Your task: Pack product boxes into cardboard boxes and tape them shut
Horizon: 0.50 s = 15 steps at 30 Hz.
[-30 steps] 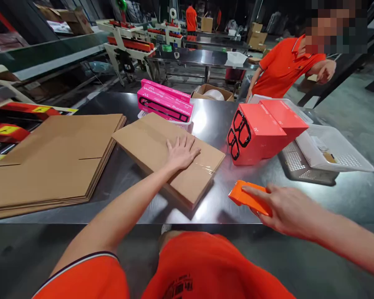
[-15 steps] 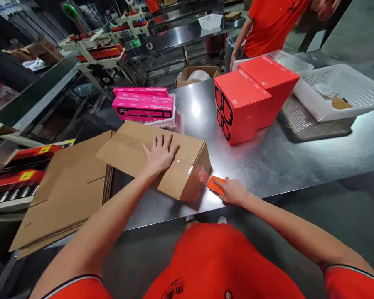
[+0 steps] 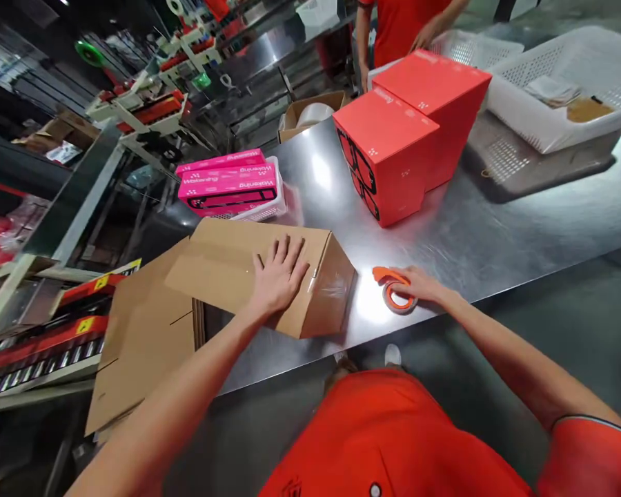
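A brown cardboard box (image 3: 228, 255) lies on the steel table (image 3: 310, 186), a long flap reaching out to its left. Clear tape shows on its right end. My left hand (image 3: 279, 279) rests flat on the box top, fingers spread. To the right of the box, my right hand (image 3: 419, 284) is closed on an orange tape dispenser (image 3: 386, 275) with its roll showing, low over or on the table. The dispenser stands apart from the box.
Two red boxes (image 3: 393, 131) stand beyond my right hand. White baskets (image 3: 553, 131) are at the right. Pink boxes (image 3: 228, 183) sit in a small basket behind the cardboard box. Flattened cardboard (image 3: 145, 338) is stacked at left. Another person (image 3: 398, 27) stands across the table.
My right hand has drawn the tape dispenser away from the box's end, to the right, and turned it so its roll shows. My left hand has shifted slightly toward the box's right end.
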### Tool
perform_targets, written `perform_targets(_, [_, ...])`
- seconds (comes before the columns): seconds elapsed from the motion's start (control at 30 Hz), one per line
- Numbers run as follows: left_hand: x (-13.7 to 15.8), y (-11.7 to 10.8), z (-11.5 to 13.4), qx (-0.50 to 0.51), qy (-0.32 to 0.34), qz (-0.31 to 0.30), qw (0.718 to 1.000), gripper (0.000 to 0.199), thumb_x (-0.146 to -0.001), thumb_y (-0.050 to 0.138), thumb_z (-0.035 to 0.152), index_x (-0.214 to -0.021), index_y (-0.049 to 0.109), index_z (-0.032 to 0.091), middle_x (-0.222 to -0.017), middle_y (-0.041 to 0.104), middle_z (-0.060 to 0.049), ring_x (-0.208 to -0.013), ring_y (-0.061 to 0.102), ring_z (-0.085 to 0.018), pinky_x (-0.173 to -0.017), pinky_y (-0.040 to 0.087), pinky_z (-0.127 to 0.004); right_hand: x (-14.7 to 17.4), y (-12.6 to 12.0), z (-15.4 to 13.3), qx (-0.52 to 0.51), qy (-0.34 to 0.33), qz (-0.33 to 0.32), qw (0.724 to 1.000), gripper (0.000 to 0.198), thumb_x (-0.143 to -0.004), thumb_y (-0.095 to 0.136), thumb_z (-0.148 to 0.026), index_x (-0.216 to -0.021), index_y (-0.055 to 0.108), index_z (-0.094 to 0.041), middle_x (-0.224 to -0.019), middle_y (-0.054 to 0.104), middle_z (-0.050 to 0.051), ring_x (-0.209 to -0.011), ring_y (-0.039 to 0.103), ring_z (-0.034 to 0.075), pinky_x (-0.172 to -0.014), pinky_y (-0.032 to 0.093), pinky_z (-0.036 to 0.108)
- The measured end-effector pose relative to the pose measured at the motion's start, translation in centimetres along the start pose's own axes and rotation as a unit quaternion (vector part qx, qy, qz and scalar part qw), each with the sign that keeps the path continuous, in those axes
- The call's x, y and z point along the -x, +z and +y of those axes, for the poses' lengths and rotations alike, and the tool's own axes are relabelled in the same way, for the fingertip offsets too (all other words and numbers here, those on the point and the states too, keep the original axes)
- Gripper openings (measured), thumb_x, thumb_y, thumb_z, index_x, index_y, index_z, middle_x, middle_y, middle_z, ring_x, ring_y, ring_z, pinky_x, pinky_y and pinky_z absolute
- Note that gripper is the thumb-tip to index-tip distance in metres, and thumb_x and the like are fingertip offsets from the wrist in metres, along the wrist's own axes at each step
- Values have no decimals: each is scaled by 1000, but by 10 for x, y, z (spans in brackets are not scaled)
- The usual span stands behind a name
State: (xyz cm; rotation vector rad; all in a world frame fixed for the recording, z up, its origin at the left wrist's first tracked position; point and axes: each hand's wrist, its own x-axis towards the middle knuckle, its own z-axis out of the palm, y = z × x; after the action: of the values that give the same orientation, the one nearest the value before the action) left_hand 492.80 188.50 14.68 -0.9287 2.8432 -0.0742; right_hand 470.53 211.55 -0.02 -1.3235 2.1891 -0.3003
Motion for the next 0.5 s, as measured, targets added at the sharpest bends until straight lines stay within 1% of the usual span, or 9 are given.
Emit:
perform_targets(0.07, [-2,0,-2,3,0,-13,1000,61,-101,17,50,-159,18,30,-165,10,-4,-152,9,-31,-116,12,-69,1,-5,-13,-68,16,68,995,61,-89,54,-47,-137,52,-10,-128,60,22,-117,55,30,-96,43,42])
perform_targets(0.13, [-3,-1,-5,8,-4,-22,1000,61,-102,15,48,-159,19,29,-165,9,-5,-152,9,-31,-116,12,-69,-3,-5,-55,-257,-53,124,957,48,-89,53,-44,-122,62,-12,-124,62,18,-116,56,25,-101,42,40])
perform_targets(0.17, [-3,-1,-6,9,-5,-24,1000,60,-102,15,47,-159,19,28,-165,9,-5,-152,8,-30,-116,12,-68,-7,-3,-81,-394,-115,121,904,41,-91,49,-46,-110,67,-15,-114,67,13,-106,61,21,-97,45,36])
perform_targets(0.2, [-2,-1,-7,10,-7,-24,1000,60,-102,14,45,-159,20,27,-165,9,-5,-152,8,-30,-116,12,-68,-13,1,-108,-519,-176,60,834,44,-91,47,-52,-100,68,-15,-105,69,11,-98,64,20,-92,49,35])
perform_targets(0.23, [-1,-1,-7,10,-8,-23,1000,60,-102,13,44,-159,20,26,-165,9,-5,-152,7,-30,-117,11,-67,-19,6,-131,-623,-187,10,760,48,-87,49,-59,-91,67,-15,-94,70,10,-88,66,20,-85,53,36])
perform_targets(0.27, [0,-1,-7,10,-10,-20,1000,59,-102,12,43,-159,20,26,-165,10,-5,-152,7,-29,-118,11,-66,-26,14,-150,-687,-171,-21,706,51,-83,50,-64,-84,64,-15,-83,70,9,-77,67,20,-77,55,37])
perform_targets(0.3, [0,-1,-7,10,-11,-19,1000,59,-102,12,42,-159,21,26,-165,10,-5,-153,7,-29,-118,11,-65,-34,23,-161,-714,-154,-33,682,54,-81,47,-67,-81,61,-16,-75,68,7,-68,66,19,-70,56,37])
perform_targets(0.37, [1,0,-6,9,-12,-20,1000,60,-102,12,42,-159,21,25,-165,11,-4,-152,8,-29,-119,10,-64,-48,43,-163,-727,-105,-32,677,53,-79,44,-69,-76,55,-17,-63,63,5,-57,62,18,-60,54,35])
perform_targets(0.5, [4,-1,-11,3,-19,-22,1000,61,-102,12,45,-159,20,26,-165,10,-4,-152,8,-29,-119,11,-64,-66,77,-132,-680,-40,-17,732,50,-86,45,-64,-69,52,-17,-57,56,0,-51,54,13,-54,49,28])
